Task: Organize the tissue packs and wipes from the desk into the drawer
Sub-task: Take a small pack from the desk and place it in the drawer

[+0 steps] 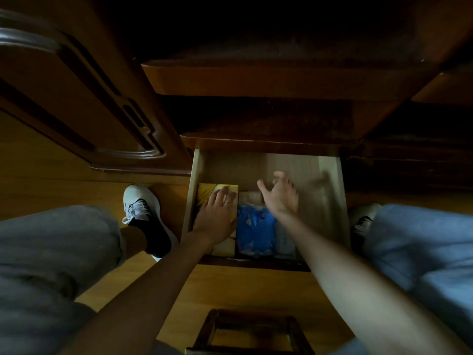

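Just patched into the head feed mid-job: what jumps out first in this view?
The lit open drawer at centre, against dark wooden furniture. Inside, a yellow box lies along its left wall with the left hand flat on it, and a blue pack sits just to its right. The right hand hovers open over the drawer's middle, fingers spread, holding nothing.

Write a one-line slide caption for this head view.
Left hand flat on a yellow pack in the open drawer; right hand open above a blue pack.
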A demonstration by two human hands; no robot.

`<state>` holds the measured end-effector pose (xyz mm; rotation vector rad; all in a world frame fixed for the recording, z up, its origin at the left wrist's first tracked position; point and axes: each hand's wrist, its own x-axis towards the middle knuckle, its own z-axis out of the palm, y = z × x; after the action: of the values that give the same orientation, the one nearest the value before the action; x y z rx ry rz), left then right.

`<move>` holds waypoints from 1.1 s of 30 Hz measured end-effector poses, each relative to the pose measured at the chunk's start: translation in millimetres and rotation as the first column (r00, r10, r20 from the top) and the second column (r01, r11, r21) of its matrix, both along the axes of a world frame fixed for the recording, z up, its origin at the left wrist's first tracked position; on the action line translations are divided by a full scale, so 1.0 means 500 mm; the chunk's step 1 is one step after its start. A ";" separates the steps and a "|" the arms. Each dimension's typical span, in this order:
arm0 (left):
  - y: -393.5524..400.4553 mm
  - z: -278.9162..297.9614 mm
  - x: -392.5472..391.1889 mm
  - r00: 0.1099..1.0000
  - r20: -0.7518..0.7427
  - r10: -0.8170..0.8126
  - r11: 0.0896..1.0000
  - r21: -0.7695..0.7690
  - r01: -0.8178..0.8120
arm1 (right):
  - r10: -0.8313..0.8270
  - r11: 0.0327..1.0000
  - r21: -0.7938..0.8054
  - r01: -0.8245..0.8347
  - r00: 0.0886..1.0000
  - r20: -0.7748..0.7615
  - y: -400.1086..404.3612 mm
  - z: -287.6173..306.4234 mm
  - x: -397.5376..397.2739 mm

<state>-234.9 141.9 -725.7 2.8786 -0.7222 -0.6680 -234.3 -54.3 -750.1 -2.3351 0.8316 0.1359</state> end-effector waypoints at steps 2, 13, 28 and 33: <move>0.001 0.040 0.009 0.999 -0.042 -0.008 1.000 0.010 0.008 | 0.022 0.997 0.072 -0.028 0.996 0.090 -0.014 0.050 -0.003; -0.049 0.576 0.091 0.744 0.662 0.090 0.867 -0.420 0.269 | 0.352 0.935 -0.128 -0.332 0.811 0.468 -0.158 0.575 -0.037; -0.265 0.894 0.353 0.723 0.671 0.162 0.860 -0.455 0.230 | 0.509 0.633 -0.773 -0.052 0.780 0.364 -0.332 0.920 0.139; -0.384 0.905 0.478 0.795 0.595 0.120 0.881 -0.432 0.191 | 0.460 0.729 -0.678 -0.095 0.802 0.382 -0.391 0.945 0.211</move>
<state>3.9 -50.3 -273.2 2.5757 -0.8536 0.4421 -128.9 -249.9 -277.5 -2.8972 0.2154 -0.7606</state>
